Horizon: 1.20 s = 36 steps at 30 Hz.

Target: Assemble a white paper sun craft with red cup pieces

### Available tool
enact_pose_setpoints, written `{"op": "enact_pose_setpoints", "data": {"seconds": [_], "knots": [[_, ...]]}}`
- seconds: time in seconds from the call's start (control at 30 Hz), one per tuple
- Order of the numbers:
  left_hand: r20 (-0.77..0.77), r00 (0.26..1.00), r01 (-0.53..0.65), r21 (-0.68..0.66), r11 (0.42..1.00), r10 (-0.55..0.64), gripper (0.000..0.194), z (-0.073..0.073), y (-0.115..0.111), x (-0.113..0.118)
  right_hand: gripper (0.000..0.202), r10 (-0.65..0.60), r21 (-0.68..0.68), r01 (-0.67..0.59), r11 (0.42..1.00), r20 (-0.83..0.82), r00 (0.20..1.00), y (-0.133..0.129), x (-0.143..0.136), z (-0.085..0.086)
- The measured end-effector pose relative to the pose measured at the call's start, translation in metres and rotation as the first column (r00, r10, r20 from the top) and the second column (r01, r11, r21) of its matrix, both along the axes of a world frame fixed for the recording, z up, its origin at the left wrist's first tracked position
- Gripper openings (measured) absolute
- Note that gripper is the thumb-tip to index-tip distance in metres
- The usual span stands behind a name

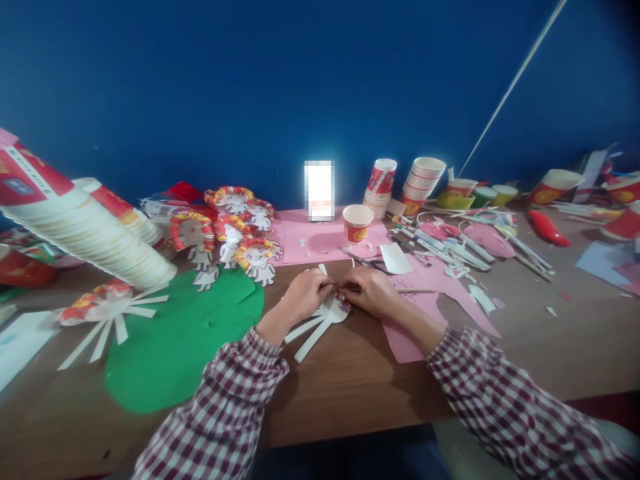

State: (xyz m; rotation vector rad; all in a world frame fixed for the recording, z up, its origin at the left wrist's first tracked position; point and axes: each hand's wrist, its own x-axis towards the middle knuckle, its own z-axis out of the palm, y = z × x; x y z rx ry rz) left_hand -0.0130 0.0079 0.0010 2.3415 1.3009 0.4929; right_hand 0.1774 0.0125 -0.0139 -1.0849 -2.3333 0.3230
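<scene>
At the middle of the table lies a paper cup cut into white strips (314,341) that fan out toward me, with a bit of red print near its base. My left hand (306,295) pinches its far left side, fingers pressed together. Close beside it, my right hand (371,291) pinches the far right part. The fingertips of both hands nearly meet and hide what they grip there. A thin stick (419,291) shows to the right of my right hand. Scissors (364,259) lie just beyond that hand.
Green paper (175,353) and another cut cup (113,308) lie left, near tilted stacked cups (95,227). Behind are paper figures (230,233), a single cup (358,223) and upright cup stacks (424,183). Pink paper (415,327), pens and scraps spread right, with a red object (548,228).
</scene>
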Motion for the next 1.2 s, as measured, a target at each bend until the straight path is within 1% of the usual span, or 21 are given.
{"op": "enact_pose_setpoints", "data": {"seconds": [0.17,0.37,0.5,0.63,0.87,1.03,1.2], "knots": [[0.004,0.999,-0.047,-0.004,0.999,0.047,0.021,0.0008,-0.0012,0.0025,0.005,0.018,0.001,-0.018,1.0,0.001,1.0,-0.0002,0.0004,-0.0006],[0.009,0.998,-0.066,-0.025,0.997,0.066,0.021,0.0014,-0.0022,0.0024,0.007,0.027,-0.03,-0.028,0.999,-0.011,1.0,0.0014,0.0019,-0.0024],[0.019,0.998,-0.057,-0.024,0.998,0.057,0.02,0.0013,-0.0024,0.0016,0.011,0.048,-0.069,-0.048,0.996,-0.001,0.999,0.0022,0.0035,-0.0015],[0.05,0.998,-0.035,-0.024,0.999,0.036,0.019,0.0004,-0.0018,0.0006,0.02,0.067,-0.086,-0.065,0.994,0.018,0.998,0.0013,0.0041,0.0016],[0.069,0.997,-0.021,-0.026,0.999,0.023,0.017,-0.0008,-0.001,0.0001,0.018,0.062,-0.096,-0.058,0.994,0.043,0.997,0.0001,0.0034,0.004],[0.065,0.997,-0.027,-0.054,0.998,0.03,0.017,0.0002,-0.0013,0.0006,0.017,0.084,-0.083,-0.08,0.993,0.041,0.996,0.0016,0.0039,0.0029],[0.064,0.998,-0.003,-0.062,0.998,0.007,0.02,0.0019,-0.0014,-0.0007,0.017,0.112,-0.081,-0.11,0.991,0.028,0.993,0.0002,0.0036,0.007]]}}
